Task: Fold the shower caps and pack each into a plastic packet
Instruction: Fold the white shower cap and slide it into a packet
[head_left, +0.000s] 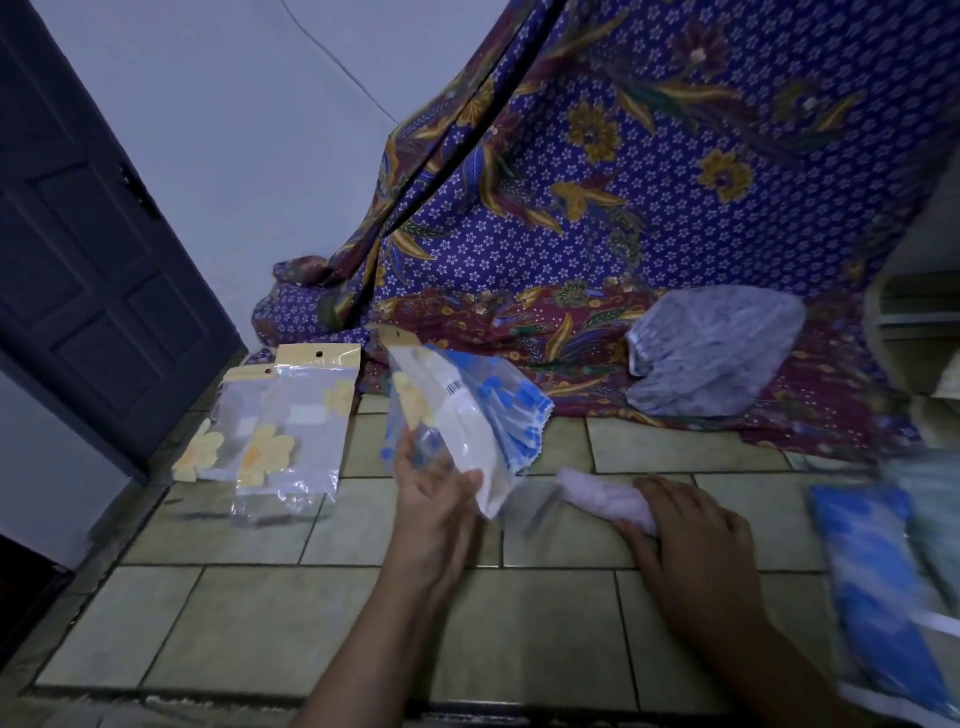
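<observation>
- I read the left hand (434, 499) as raised above the tiled floor (311, 623), fingers and thumb curled round the lower end of a filled packet (462, 441).
- The filled packet is clear plastic with a yellow header strip and a barcode label. It tilts up and away from the hand.
- A blue-and-white cap (519, 415) shows at the packet's right side, its scalloped edge hanging out (whether it is partly inside the plastic, I cannot tell).
- The right hand (696, 535) lies low on the floor, fingers bent over the near end of a rolled pale cap (602, 499), gripping it.
- The rolled pale cap rests on the tiles just right of the filled packet, blurred.
- Two flat packets (291, 415) with yellow flower prints lie overlapping on the floor, well left of the hands.
- A loose grey cap (711, 353), unfolded, sits on the patterned cloth (623, 182) beyond the right hand.
- A blue patterned item (878, 587) lies at the right edge (too blurred to identify).
- A dark door (78, 260) stands at far left.
</observation>
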